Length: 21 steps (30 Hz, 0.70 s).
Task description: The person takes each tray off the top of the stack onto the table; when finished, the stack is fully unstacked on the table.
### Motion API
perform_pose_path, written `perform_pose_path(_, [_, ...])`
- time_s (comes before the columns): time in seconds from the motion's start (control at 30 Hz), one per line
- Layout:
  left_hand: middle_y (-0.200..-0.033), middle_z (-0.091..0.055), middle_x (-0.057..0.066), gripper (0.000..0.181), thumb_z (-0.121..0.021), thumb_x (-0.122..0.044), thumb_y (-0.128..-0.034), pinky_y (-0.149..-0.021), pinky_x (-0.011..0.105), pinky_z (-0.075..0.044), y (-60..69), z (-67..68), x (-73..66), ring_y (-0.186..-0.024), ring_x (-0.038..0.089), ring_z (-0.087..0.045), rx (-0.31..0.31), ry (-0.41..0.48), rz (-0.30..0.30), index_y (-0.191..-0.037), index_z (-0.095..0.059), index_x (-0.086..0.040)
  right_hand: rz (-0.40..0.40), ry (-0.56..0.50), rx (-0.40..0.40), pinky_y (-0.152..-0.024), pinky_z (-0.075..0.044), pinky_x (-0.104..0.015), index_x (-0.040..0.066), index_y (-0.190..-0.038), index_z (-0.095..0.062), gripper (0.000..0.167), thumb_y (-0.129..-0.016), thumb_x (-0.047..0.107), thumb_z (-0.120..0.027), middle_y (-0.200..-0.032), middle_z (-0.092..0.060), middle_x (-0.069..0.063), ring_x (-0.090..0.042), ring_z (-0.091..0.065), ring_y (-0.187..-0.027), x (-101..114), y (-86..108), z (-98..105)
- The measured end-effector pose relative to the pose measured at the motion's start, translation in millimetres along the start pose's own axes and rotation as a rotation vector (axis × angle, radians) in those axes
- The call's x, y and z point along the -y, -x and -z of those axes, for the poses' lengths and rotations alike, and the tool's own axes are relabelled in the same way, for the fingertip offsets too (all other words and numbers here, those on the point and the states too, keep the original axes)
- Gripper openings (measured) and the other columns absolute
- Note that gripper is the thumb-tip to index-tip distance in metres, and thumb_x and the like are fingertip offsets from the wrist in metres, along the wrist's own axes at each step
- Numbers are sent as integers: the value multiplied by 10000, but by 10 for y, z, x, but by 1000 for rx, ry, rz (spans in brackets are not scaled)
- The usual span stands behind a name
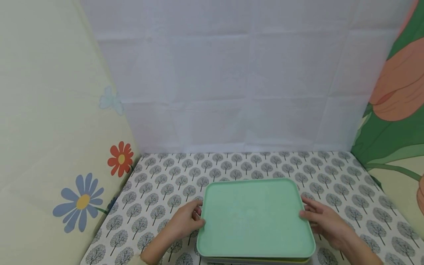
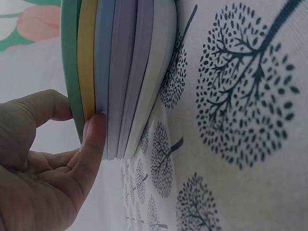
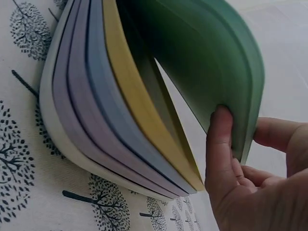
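A light green tray (image 1: 255, 217) tops a stack of trays near the front of the table. At its right edge my right hand (image 1: 328, 224) pinches it, thumb on top and fingers beneath; the right wrist view shows that side raised off the yellow tray (image 3: 132, 108). On the opposite edge my left hand (image 1: 185, 221) has its thumb against the green rim. One of its fingertips touches the stack's side around the blue tray (image 2: 104, 62). In the left wrist view the green and yellow trays still lie close together.
Below the blue tray come purple trays (image 3: 77, 82) and a white tray (image 3: 50, 96) at the bottom. A tree-patterned cloth (image 1: 179, 182) covers the table. A white sheet (image 1: 232, 92) hangs behind, with flower-printed walls (image 1: 43, 121) at both sides.
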<state>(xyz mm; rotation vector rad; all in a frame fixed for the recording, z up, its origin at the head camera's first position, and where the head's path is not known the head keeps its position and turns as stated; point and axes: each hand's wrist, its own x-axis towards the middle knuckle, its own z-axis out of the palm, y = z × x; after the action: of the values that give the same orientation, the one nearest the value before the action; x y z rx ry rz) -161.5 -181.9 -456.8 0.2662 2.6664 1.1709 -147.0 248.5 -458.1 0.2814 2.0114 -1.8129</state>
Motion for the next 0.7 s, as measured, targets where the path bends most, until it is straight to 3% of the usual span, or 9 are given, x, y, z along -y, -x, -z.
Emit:
perform_pose_path(0.27, [-987, -601, 70, 683, -784, -63, -791, -685, 280, -547, 8, 1, 35, -822, 167, -594, 4, 70, 16, -1386, -495, 108, 16, -75, 188, -914, -560, -521, -47, -1580, -105, 854, -985, 222, -654, -1266, -659, -143, -313, -694, -1083, -14, -28, 99])
perform_pose_path(0.7, [-1087, -634, 105, 670, -769, -225, -872, -710, 323, -573, 25, -15, 105, -881, 180, -627, 34, 131, 14, -1413, -494, 60, 54, -56, 207, -904, -565, -516, -97, -1559, -86, 829, -1005, 216, -617, -1280, -659, -163, -312, -703, -1064, -41, -41, 200])
